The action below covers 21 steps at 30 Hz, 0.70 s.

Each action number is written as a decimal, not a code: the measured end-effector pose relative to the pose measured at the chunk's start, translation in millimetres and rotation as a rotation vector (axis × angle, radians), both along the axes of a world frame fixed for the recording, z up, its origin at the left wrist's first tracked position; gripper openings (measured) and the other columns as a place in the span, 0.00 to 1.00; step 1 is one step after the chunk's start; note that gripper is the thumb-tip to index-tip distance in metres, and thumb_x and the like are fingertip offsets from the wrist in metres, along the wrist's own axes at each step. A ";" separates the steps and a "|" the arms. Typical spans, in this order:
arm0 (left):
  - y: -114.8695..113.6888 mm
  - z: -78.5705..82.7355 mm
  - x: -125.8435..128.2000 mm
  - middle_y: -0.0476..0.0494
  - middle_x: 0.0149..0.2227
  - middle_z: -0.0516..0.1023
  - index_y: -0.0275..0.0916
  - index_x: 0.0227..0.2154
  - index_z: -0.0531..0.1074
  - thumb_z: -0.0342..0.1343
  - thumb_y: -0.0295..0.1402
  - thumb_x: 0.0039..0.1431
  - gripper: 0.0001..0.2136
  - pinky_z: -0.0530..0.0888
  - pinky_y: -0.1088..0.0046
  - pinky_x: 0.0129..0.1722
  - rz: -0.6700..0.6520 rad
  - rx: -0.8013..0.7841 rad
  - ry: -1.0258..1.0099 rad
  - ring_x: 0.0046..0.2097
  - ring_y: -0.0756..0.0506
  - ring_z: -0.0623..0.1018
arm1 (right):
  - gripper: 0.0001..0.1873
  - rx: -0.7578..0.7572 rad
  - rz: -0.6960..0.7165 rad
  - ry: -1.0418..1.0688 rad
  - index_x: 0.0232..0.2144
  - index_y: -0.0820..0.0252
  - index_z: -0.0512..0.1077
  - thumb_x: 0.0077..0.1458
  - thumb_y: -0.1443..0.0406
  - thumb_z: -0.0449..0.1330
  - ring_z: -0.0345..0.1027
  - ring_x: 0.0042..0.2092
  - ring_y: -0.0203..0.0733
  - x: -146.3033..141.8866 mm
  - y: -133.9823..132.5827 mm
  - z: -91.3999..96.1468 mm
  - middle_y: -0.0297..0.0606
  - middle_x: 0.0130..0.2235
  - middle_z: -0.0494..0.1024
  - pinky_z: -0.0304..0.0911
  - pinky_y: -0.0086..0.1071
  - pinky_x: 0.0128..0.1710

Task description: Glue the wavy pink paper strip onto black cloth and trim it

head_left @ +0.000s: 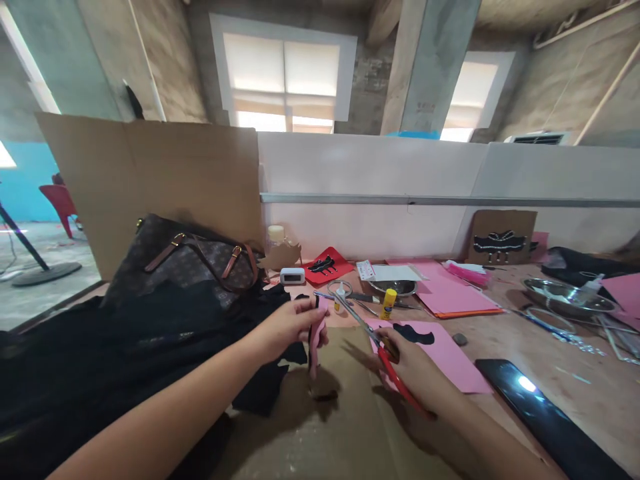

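Note:
Between the fingers of my left hand [303,325] is a narrow pink paper piece [315,343] with a black edge, held upright above the cardboard. My right hand [413,360] grips red-handled scissors [395,380], their blades pointing up and left toward the paper, apart from it. Under and behind my right hand lies a pink sheet [455,367] with a black cut-out shape [415,333] on it. Black cloth [150,360] spreads to the left of my left hand. Just beyond the scissors stands a yellow glue stick [389,304].
A brown handbag [195,257] leans against the cardboard panel [200,160]. At right lie a phone [545,413] and a metal bowl [565,297]. Farther back are a red card [327,265], a small white digital device [293,276] and stacked pink sheets [450,288].

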<state>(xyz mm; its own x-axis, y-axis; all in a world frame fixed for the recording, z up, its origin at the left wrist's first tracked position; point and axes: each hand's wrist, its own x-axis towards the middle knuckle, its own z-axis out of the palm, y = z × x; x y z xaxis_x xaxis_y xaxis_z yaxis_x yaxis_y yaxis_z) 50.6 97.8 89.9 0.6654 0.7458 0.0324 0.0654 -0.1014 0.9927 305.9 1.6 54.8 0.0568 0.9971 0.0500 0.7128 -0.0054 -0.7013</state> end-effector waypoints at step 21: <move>8.3 -76.2 -15.8 0.41 0.46 0.78 0.35 0.49 0.73 0.57 0.40 0.68 0.14 0.79 0.62 0.42 -0.002 -0.091 0.227 0.43 0.44 0.79 | 0.25 0.042 0.058 -0.439 0.59 0.59 0.70 0.60 0.61 0.57 0.72 0.56 0.56 -1.7 17.3 -30.1 0.50 0.57 0.78 0.65 0.43 0.52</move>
